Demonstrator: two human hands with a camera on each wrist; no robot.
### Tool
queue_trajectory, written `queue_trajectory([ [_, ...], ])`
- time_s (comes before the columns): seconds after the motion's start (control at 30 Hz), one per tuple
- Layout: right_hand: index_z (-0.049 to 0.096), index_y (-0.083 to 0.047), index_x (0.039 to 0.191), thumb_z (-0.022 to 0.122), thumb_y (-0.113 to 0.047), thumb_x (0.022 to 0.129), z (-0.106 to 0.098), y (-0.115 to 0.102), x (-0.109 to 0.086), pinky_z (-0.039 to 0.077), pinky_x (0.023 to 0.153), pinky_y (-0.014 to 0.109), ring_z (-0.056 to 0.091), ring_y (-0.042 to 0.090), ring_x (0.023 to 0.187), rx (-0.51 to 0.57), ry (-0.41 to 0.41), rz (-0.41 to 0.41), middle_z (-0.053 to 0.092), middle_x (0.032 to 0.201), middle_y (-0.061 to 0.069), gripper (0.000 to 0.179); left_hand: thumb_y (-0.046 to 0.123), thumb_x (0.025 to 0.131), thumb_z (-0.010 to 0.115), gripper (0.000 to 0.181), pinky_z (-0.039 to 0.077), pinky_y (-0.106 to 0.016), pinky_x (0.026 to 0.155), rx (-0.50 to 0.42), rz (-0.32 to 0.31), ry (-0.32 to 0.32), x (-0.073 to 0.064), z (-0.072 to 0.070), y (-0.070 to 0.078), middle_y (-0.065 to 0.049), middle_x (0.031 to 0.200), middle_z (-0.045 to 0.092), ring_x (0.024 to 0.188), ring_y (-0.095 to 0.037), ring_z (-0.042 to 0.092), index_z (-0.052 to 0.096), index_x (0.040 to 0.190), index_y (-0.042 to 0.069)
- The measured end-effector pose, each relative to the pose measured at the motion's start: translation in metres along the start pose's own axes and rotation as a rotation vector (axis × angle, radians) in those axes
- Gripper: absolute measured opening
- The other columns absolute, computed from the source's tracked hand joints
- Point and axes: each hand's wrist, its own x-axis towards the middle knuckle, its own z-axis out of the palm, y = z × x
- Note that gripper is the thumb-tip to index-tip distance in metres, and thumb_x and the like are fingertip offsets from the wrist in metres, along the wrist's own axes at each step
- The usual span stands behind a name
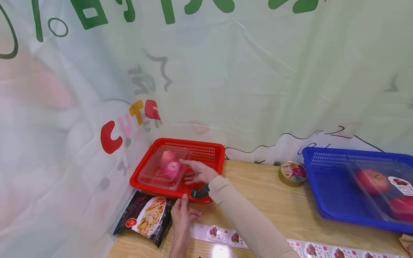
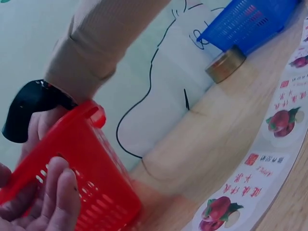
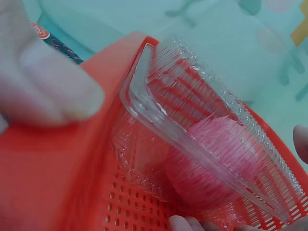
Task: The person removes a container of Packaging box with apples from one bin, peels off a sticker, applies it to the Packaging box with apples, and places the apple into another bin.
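A clear plastic box (image 1: 151, 179) with two pinkish apples (image 1: 172, 169) inside sits in the left part of a red basket (image 1: 211, 147). Beside the box's right end, my right hand (image 1: 201, 172) reaches over the basket with its fingers spread toward the apples. Its fingertips (image 3: 180, 224) show next to the box in the right wrist view. My left hand (image 1: 182, 215) grips the basket's front rim, thumb over the top and fingers outside the wall. A dark band (image 1: 200, 192) is around the right wrist.
A black noodle packet (image 1: 150, 216) lies left of my left hand. A label strip (image 1: 230, 236) runs along the table front under my right sleeve. Toward the right stand a round tin (image 1: 292, 173) and a blue basket (image 1: 335, 200) with boxed apples. A printed curtain (image 1: 258, 89) hangs behind.
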Motion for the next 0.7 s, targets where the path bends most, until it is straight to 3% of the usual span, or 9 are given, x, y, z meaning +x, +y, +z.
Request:
queue_trajectory([
  [0.2, 0.029, -0.002, 0.16, 0.085, -0.041, 0.089, 0.002, -0.001, 0.007, 0.043, 0.122, 0.058, 0.043, 0.052, 0.143, -0.032, 0.008, -0.006, 0.039, 0.158, 0.034, 0.098, 0.02, 0.114, 0.047, 0.022, 0.062, -0.032, 0.053, -0.075, 0.073, 0.0, 0.004, 0.006, -0.004, -0.003, 0.062, 0.063, 0.051, -0.015, 0.066, 0.053, 0.099, 0.005],
  [0.47, 0.033, -0.001, 0.158, 0.08, -0.041, 0.093, 0.005, 0.001, 0.016, 0.044, 0.12, 0.059, 0.045, 0.051, 0.142, -0.03, 0.006, -0.007, 0.042, 0.155, 0.033, 0.089, 0.018, 0.115, 0.044, 0.031, 0.066, -0.039, 0.074, -0.011, 0.198, 0.058, 0.002, 0.013, -0.014, -0.011, 0.102, 0.075, 0.076, -0.015, 0.072, 0.057, 0.13, -0.006],
  [0.57, 0.033, -0.001, 0.158, 0.077, -0.041, 0.096, 0.006, 0.001, 0.019, 0.046, 0.118, 0.061, 0.046, 0.052, 0.141, -0.042, -0.006, -0.004, 0.043, 0.154, 0.034, 0.086, 0.018, 0.115, 0.044, 0.032, 0.066, -0.039, 0.076, 0.011, 0.233, 0.07, 0.004, 0.014, -0.018, -0.012, 0.113, 0.071, 0.083, -0.012, 0.071, 0.058, 0.133, -0.005],
  [0.7, 0.034, -0.004, 0.158, 0.074, -0.039, 0.098, 0.006, 0.001, 0.021, 0.049, 0.114, 0.063, 0.049, 0.051, 0.139, -0.056, -0.022, -0.01, 0.046, 0.154, 0.032, 0.08, 0.02, 0.115, 0.044, 0.034, 0.066, -0.039, 0.076, 0.032, 0.28, 0.065, 0.007, 0.013, -0.021, -0.013, 0.115, 0.07, 0.086, -0.01, 0.07, 0.058, 0.132, -0.005],
])
